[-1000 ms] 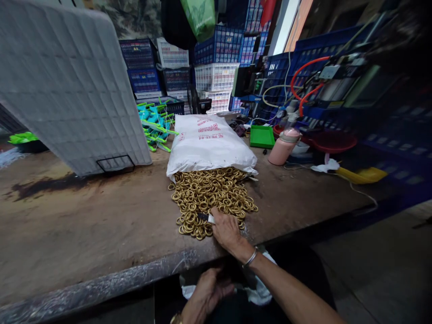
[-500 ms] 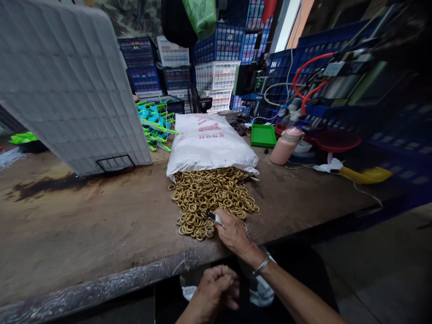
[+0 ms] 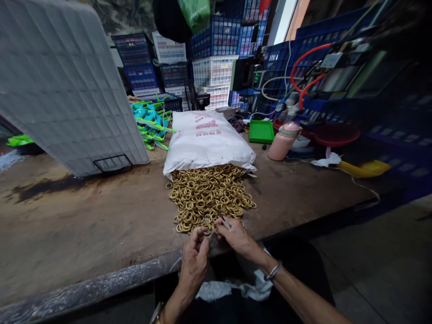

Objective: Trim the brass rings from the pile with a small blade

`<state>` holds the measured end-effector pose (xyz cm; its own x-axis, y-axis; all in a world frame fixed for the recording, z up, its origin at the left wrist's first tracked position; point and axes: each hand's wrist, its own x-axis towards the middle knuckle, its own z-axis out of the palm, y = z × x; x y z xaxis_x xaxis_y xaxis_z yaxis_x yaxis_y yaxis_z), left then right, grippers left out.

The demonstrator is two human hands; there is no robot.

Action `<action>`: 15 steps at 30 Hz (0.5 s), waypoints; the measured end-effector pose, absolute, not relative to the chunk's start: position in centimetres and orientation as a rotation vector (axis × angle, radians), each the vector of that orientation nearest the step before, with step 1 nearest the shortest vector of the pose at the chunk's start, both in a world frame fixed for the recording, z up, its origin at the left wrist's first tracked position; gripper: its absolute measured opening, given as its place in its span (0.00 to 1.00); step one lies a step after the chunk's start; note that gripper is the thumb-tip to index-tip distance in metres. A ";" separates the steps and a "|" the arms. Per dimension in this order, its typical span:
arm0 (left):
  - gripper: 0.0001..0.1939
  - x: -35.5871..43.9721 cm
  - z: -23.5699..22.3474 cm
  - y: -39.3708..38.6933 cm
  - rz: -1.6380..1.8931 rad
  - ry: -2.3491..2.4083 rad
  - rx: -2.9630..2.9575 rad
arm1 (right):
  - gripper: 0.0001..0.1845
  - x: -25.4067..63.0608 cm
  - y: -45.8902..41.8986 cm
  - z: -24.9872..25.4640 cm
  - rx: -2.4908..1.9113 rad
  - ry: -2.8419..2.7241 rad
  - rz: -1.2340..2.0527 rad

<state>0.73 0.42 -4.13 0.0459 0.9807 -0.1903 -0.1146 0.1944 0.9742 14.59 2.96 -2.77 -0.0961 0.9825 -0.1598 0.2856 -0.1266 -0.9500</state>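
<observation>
A heap of brass-coloured rings [image 3: 205,193] spills from the mouth of a white printed sack [image 3: 209,139] onto the worktable. My right hand [image 3: 238,236] grips a slim tool [image 3: 225,222] with a dark tip and a pale body; its kind is unclear. One ring [image 3: 215,228] shows at the fingertips of that hand, at the heap's near edge. Close by on the left, my left hand [image 3: 195,254] has its thumb and fingers apart, fingertips beside a ring at the front of the heap. Whether they touch it cannot be made out.
A tall grey ribbed panel [image 3: 74,90] stands at left on the wooden table [image 3: 101,225]. Green and turquoise plastic pieces [image 3: 151,121] lie behind it. To the right are a green tray [image 3: 261,132], a pink bottle [image 3: 283,143] and a yellow scoop [image 3: 366,168]. Stacked crates [image 3: 214,72] fill the back.
My left hand has risen from below the table edge to the heap's front, its fingers loosening. My right hand has drawn slightly nearer, still holding the slim tool, with a ring now at its fingertips.
</observation>
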 end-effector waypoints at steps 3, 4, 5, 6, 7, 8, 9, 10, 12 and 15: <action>0.17 0.9 -4.0 0.5 1.132 1.163 1.085 | 0.06 14.6 2.6 -2.7 -1.469 -1.320 1.390; 0.16 0.9 -3.9 0.6 1.124 1.140 1.130 | 0.06 14.6 2.5 -2.6 -1.462 -1.285 1.433; 0.15 1.0 -3.7 0.7 1.112 1.115 1.175 | 0.05 14.6 2.4 -2.5 -1.449 -1.252 1.478; 0.14 1.0 -3.5 0.7 1.097 1.091 1.217 | 0.05 14.5 2.2 -2.4 -1.431 -1.220 1.531; 0.13 1.1 -3.4 0.8 1.081 1.073 1.250 | 0.05 14.5 2.1 -2.2 -1.410 -1.184 1.592; 0.12 1.1 -3.3 0.9 1.068 1.065 1.275 | 0.05 14.5 2.0 -2.1 -1.387 -1.147 1.655; 0.11 1.1 -3.2 0.9 1.057 1.066 1.294 | 0.06 14.6 1.9 -2.0 -1.368 -1.112 1.711; 0.11 1.0 -3.3 0.9 1.048 1.074 1.314 | 0.07 14.6 1.8 -1.9 -1.355 -1.087 1.750; 0.10 0.9 -3.4 0.9 1.034 1.100 1.368 | 0.07 14.8 1.7 -2.0 -1.351 -1.085 1.748; 0.10 0.8 -3.4 0.9 1.029 1.163 1.499 | 0.09 15.2 1.7 -2.2 -1.353 -1.219 1.575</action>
<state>0.84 0.93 -3.41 0.1954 0.9785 0.0665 0.1850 -0.1034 0.9773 15.23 1.69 -2.24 -0.1923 0.9340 -0.3011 0.0579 -0.2955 -0.9536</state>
